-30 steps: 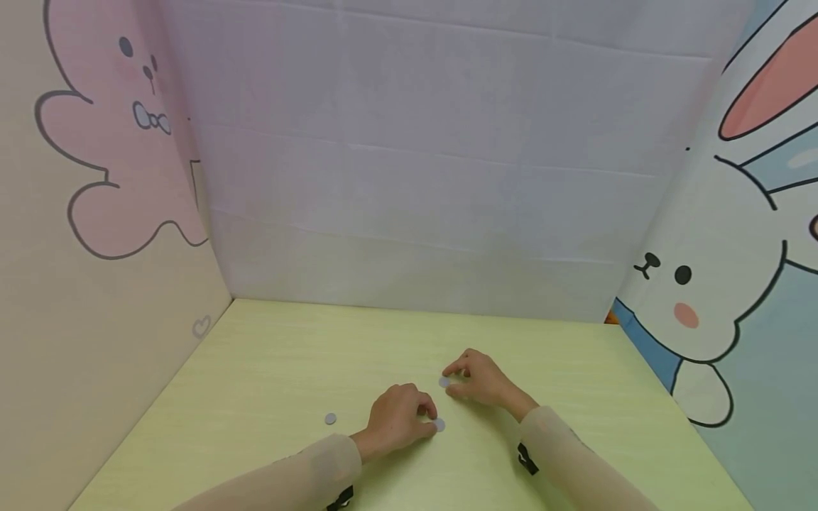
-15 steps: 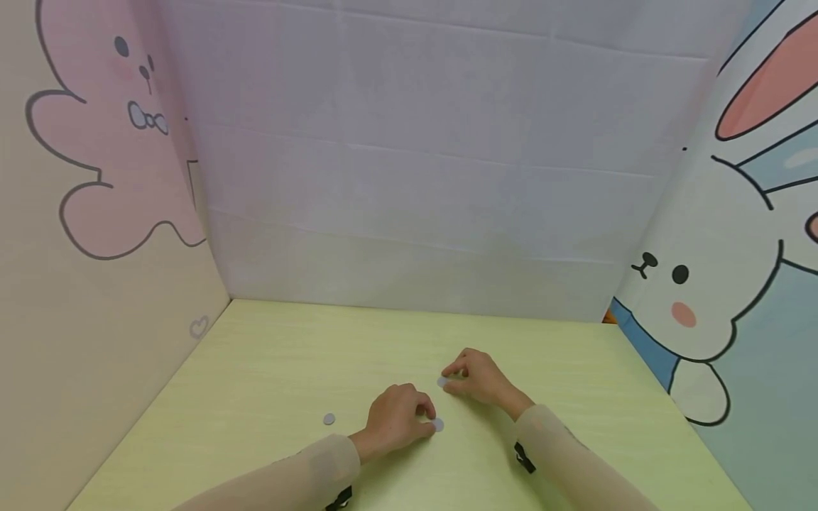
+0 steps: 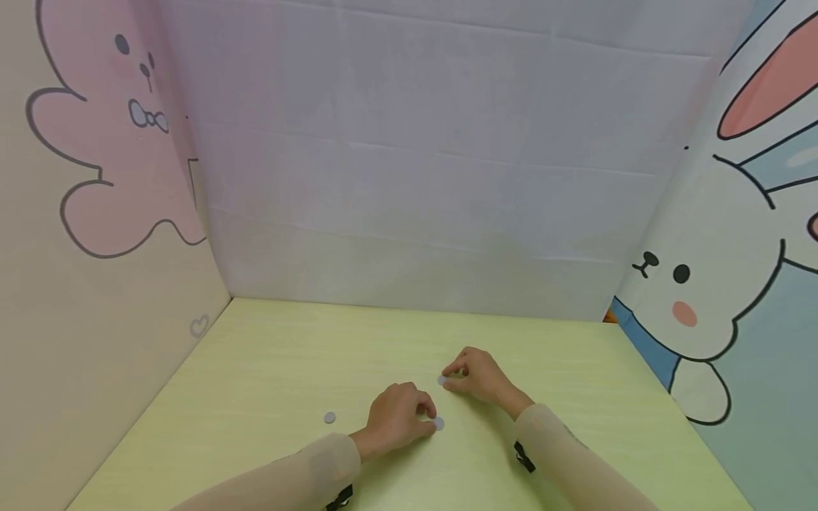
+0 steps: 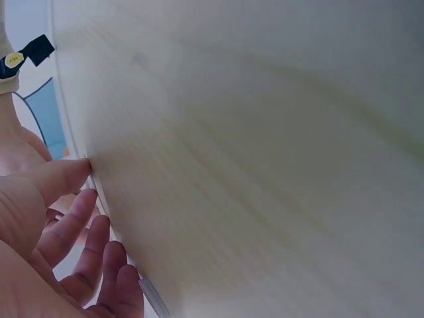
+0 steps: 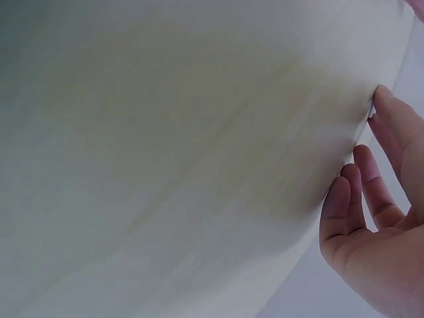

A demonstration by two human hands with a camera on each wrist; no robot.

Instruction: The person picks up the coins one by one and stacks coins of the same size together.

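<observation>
Three small flat grey discs lie on the pale yellow table. In the head view my left hand [image 3: 397, 419] pinches one disc [image 3: 439, 424] at its left edge, between curved thumb and fingers. Farther back and to the right, my right hand [image 3: 481, 377] holds a second disc [image 3: 442, 380] by its right side between thumb and fingertips. The third disc [image 3: 329, 417] lies untouched, left of my left hand. In the left wrist view a grey disc edge [image 4: 154, 297] shows beside the little finger. The right wrist view shows the right fingers [image 5: 336, 199] against the tabletop.
The table [image 3: 287, 355] ends at a plain white cloth wall [image 3: 409, 177] at the back. A left panel [image 3: 128, 298] with a pink cartoon figure and a right panel [image 3: 722, 284] with a white rabbit enclose the sides. Both forearms wear beige sleeves with black straps.
The right fingers and thumb have drawn in slightly on their disc, and less of it shows. My left hand and the other discs stay put; the view shifts slightly.
</observation>
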